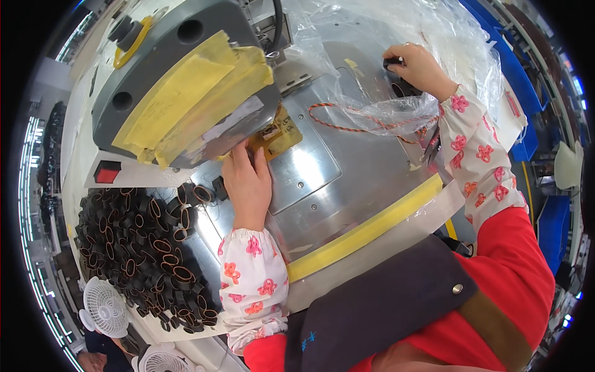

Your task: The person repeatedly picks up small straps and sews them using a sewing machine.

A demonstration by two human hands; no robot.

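My left hand [249, 186] reaches under the head of a grey sewing machine [186, 80]. Its fingertips pinch at the edge of a brass-coloured plate [286, 133]; what they hold is hidden. At the far right, my right hand [423, 67] grips a small black band loop [392, 62] between thumb and fingers. More black loops [403, 90] lie just under that hand, beside clear plastic. To the left of my left forearm spreads a big heap of black loops [145, 248] with orange-brown edges.
A red-and-orange twisted cord [338, 128] crosses the metal work plate [316, 167]. Crumpled clear plastic [347, 31] covers the far side. Yellow tape [365, 229] runs along the near edge. Scissors-like metal handles [432, 149] lie by my right sleeve. A white fan [105, 307] stands lower left.
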